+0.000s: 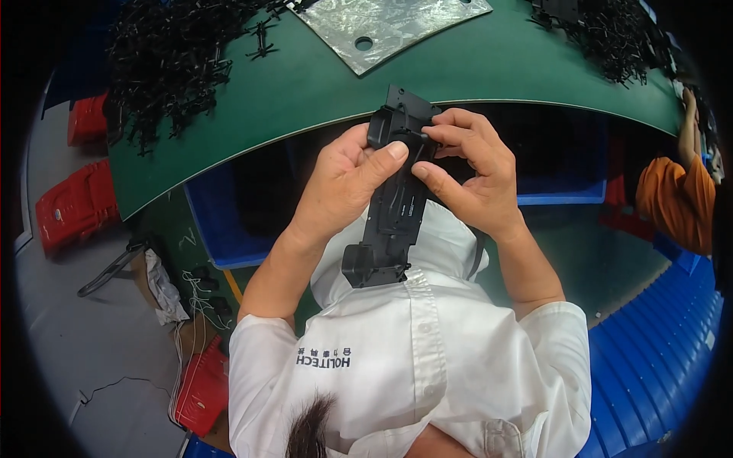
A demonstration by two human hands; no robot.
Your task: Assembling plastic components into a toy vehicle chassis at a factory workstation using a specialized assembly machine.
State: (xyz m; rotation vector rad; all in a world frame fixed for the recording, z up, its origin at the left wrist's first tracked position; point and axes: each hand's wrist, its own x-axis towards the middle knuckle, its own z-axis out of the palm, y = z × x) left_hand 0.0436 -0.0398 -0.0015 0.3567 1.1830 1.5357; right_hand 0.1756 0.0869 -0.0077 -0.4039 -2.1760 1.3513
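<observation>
A long black plastic housing (395, 210) with raised ends is held upright in front of my shirt, just off the table's near edge. My left hand (336, 183) grips its upper left side, the thumb pressed on the face and the other fingers partly hidden behind. At the upper right edge, my right hand (485, 172) has its fingertips bent against the housing, with the thumb lower down beside it. Whether a small part sits between those fingertips, I cannot make out.
On the green table (298, 91) lie a heap of small black plastic parts (168, 69), a second heap (622, 42) and a metal plate (389, 30) with holes. Below are a blue bin (221, 229) and red containers (76, 206). At right, a co-worker's orange sleeve (676, 198) shows.
</observation>
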